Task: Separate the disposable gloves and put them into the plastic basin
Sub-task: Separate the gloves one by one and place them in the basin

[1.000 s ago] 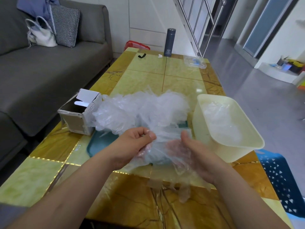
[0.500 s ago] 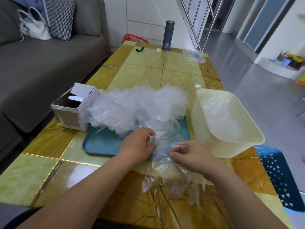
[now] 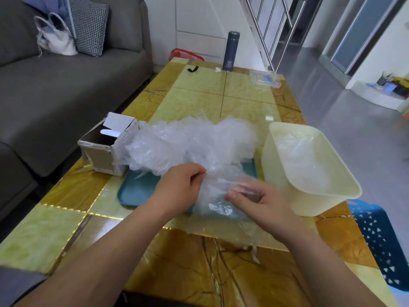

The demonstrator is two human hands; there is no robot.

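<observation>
Hands meet over the near half of the table (image 3: 66, 229), both working one bunch of clear gloves (image 3: 218, 191).

Left hand (image 3: 179, 187): fingers curled, thumb and fingertips pinching the left edge of the bunch.

Right hand (image 3: 259, 200): thumb and fingers pinching the film on the right side, with some film draped over the fingers. Loose glove ends trail from the bunch onto the table, toward the person.

Tray (image 3: 137, 191): teal, flat on the table, directly under and behind the hands.

Pile (image 3: 192, 140): a large heap of clear gloves on the far part of the tray. The held bunch runs up into it, and its left side lies against the box.

Box (image 3: 99, 151): cardboard, top flap open, at the tray's left far corner.

Basin (image 3: 309, 202): cream plastic, upright, just right of the tray and just beside the right hand. Contact with the hand cannot be confirmed. Several loose gloves (image 3: 305, 165) lie inside it.

Blue object (image 3: 380, 247): perforated plastic, on the floor to the right of the table.

Far end of the table: flask (image 3: 230, 50) upright at the edge, clear packet (image 3: 265, 78) to its right, small black item (image 3: 193, 69) to its left.

Sofa (image 3: 55, 89): grey, along the left side of the table, carrying a white bag (image 3: 56, 41) and a checked cushion (image 3: 90, 25).
</observation>
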